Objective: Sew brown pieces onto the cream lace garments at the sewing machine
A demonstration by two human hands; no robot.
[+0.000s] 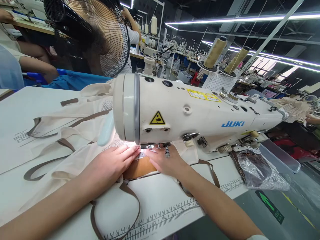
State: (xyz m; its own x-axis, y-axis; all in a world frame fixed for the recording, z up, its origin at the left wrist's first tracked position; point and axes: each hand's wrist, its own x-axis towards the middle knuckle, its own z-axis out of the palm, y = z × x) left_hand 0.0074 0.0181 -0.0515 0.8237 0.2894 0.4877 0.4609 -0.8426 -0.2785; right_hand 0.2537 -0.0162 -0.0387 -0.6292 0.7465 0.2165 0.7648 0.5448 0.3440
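Note:
A white Juki sewing machine (190,110) stands across the white table (160,196). Under its head lies cream fabric (75,156) with brown straps (45,163) and a brown patch (140,168). My left hand (112,165) lies flat on the fabric just left of the presser foot (147,146), fingers stretched out and together. My right hand (166,161) presses flat on the fabric just right of the foot, fingers extended toward the needle. The needle itself is hidden in the lamp's glare.
A black standing fan (100,33) stands behind the machine. Two thread cones (215,51) sit on a stand at the back. A plastic bag (260,170) lies at the table's right end. Other people (30,56) sit at the far left.

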